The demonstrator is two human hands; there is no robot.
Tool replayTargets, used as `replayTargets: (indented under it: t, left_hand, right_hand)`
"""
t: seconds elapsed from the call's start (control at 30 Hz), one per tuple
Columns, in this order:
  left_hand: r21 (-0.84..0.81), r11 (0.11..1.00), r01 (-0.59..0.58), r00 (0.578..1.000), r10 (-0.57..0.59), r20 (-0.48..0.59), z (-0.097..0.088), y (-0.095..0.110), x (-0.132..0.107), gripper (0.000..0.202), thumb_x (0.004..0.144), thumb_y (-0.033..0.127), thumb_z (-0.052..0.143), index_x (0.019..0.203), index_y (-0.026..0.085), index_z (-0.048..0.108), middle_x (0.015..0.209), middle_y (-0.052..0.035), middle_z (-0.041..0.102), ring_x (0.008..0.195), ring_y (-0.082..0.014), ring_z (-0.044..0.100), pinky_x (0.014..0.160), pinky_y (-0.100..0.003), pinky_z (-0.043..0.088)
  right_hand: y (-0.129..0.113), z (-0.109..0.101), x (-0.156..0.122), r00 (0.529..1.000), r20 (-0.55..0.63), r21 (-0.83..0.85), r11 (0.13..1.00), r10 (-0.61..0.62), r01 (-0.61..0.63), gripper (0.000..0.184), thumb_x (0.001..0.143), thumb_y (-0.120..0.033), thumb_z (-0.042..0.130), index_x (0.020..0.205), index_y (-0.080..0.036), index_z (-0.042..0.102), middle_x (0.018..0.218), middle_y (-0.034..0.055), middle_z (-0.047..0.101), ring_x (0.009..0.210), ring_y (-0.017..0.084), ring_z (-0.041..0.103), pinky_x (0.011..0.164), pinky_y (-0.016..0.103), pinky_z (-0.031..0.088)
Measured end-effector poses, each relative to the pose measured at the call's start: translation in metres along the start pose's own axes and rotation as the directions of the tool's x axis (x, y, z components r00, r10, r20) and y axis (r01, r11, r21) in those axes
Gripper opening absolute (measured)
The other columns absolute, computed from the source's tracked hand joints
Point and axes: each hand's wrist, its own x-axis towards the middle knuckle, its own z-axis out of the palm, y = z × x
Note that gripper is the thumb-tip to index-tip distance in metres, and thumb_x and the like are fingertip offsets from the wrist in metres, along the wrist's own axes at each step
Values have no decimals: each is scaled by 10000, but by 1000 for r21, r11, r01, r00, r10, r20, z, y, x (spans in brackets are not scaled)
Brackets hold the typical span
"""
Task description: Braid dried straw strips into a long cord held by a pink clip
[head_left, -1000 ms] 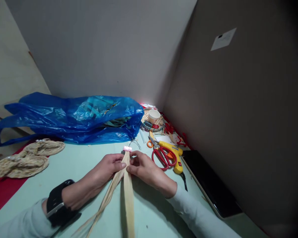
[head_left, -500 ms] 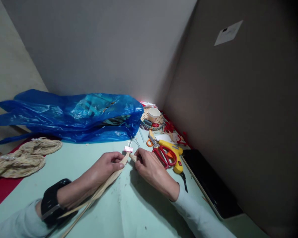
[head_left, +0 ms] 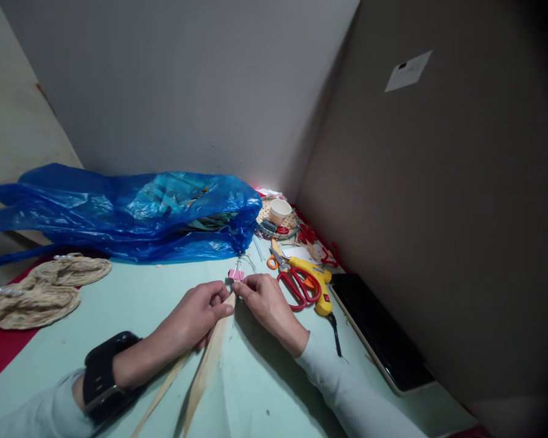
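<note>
Pale green covering lies over the bench (head_left: 132, 304), with a red cloth (head_left: 0, 356) showing at its lower-left edge. Grey walls meet in a corner behind, and a paper note (head_left: 408, 71) is stuck to the wall at upper right. A crumpled blue plastic bag (head_left: 119, 213) stretches across the left half of the frame, and woven straw pieces (head_left: 36, 292) lie below it at far left. Right of centre sit red scissors (head_left: 299, 286), a yellow glue gun (head_left: 317, 283), a white cup (head_left: 279, 211) and, further right, a dark flat device (head_left: 379, 331).

Half a second ago the straw strips (head_left: 205, 371) ran off to the lower left under the forearm — now they fan down toward the bottom centre. The right hand (head_left: 262, 301) has closed in on the left hand (head_left: 194, 316).

Both hands rest low on the bench at centre frame, fingertips meeting just below the pink binder clip (head_left: 235, 274). Each hand is pinched shut on the top end of the strips, fingers curled, and the clip grips that same end — touching both hands' fingertips. A black watch (head_left: 105, 377) sits on the left wrist.
</note>
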Motion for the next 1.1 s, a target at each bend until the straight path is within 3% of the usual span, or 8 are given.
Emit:
replayTargets:
  t: [0.23, 0.37, 0.47, 0.57, 0.8, 0.9, 1.0, 1.1]
  left_hand:
    - [90, 996, 15, 1000, -15, -1, -13, 6, 1, 260, 796, 460, 492, 683, 226, 471, 489, 69, 530, 259, -73, 397, 315, -191, 232]
    - [258, 966, -29, 998, 43, -51, -7, 15, -7, 262, 852, 440, 429, 710, 231, 495, 534, 38, 543, 319, -120, 444, 366, -243, 301]
    - [437, 892, -114, 985, 157, -63, 7, 21, -17, 231, 900, 359, 422, 798, 218, 573, 691, -52, 656, 589, -232, 623, 591, -336, 440]
    - [570, 804, -171, 975, 220, -17, 21, 21, -25, 256, 926, 258, 379, 883, 197, 623, 901, -151, 723, 833, -327, 672, 767, -421, 444]
    - [720, 661, -211, 975, 194, 107, 35, 12, -33, 402, 847, 65, 358, 1082, 178, 663, 1055, -188, 721, 788, -317, 687, 721, -420, 455]
    - [644, 725, -244, 964, 256, 78, 27, 17, -30, 274, 892, 201, 422, 926, 208, 694, 978, -144, 723, 823, -306, 667, 768, -409, 444]
    - [486, 857, -172, 955, 266, -130, 11, 22, -19, 300, 888, 389, 490, 686, 218, 631, 791, -101, 669, 792, -297, 615, 762, -400, 421]
    - [368, 925, -93, 969, 169, -182, -1, 25, -3, 215, 823, 400, 554, 785, 212, 651, 699, -48, 654, 645, -235, 598, 617, -337, 434]
  right_hand:
    - [3, -1, -3, 1000, -9, 41, 999, -4, 4, 306, 865, -227, 594, 567, -159, 570, 539, -22, 506, 565, 115, 429, 555, 257, 251]
    - [3, 0, -4, 1000, 14, 86, 996, 7, -8, 277, 847, -185, 588, 584, -146, 664, 512, -5, 561, 548, 121, 483, 583, 244, 318]
    - [2, -1, -4, 999, 31, 118, 993, 28, -31, 273, 837, -172, 576, 585, -145, 675, 474, -8, 552, 528, 124, 505, 578, 236, 343]
    - [2, -4, -3, 997, 53, 144, 988, 50, -58, 300, 843, -193, 573, 561, -139, 659, 472, -1, 561, 524, 125, 518, 563, 232, 347]
    - [4, -7, -3, 995, 82, 194, 978, 56, -71, 229, 802, -204, 608, 608, -132, 704, 558, 1, 602, 610, 135, 539, 574, 228, 343]
    - [4, -5, -4, 995, 79, 209, 976, 53, -68, 211, 806, -201, 606, 646, -134, 726, 585, -1, 608, 623, 131, 525, 583, 228, 340]
    - [5, -4, -5, 995, 82, 223, 972, 56, -73, 228, 820, -199, 596, 657, -133, 741, 561, -5, 587, 600, 127, 496, 575, 231, 324]
    - [5, -4, -5, 994, 92, 241, 968, 54, -75, 243, 831, -201, 593, 665, -135, 758, 541, -8, 571, 574, 124, 470, 570, 234, 316]
